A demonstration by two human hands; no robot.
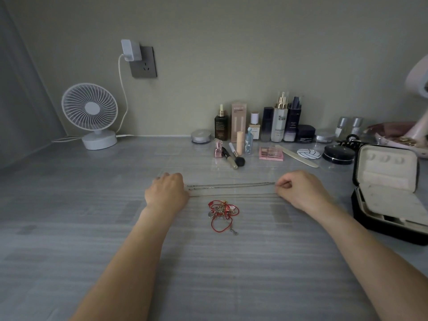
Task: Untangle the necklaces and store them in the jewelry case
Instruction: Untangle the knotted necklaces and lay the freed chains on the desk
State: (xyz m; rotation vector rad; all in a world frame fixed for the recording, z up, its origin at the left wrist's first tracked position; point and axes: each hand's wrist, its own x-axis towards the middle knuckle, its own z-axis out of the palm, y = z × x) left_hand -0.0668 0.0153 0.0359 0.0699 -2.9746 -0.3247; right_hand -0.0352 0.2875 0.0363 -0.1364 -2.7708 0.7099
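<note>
both grips pinch the thin chain (231, 185) taut, left hand (167, 191), right hand (298, 189). light, limp, slippery, probably snaps easily; best held at the ends. red tangle (223, 213) sits nearer.

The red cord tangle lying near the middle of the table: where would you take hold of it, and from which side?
Probably by the loose loop at the near end of the red cord tangle, coming from above on the person's side. That loop lies open and flat on the table, clear of the knotted charms, and both the left hand and right hand hold the stretched silver chain just beyond it.
</note>
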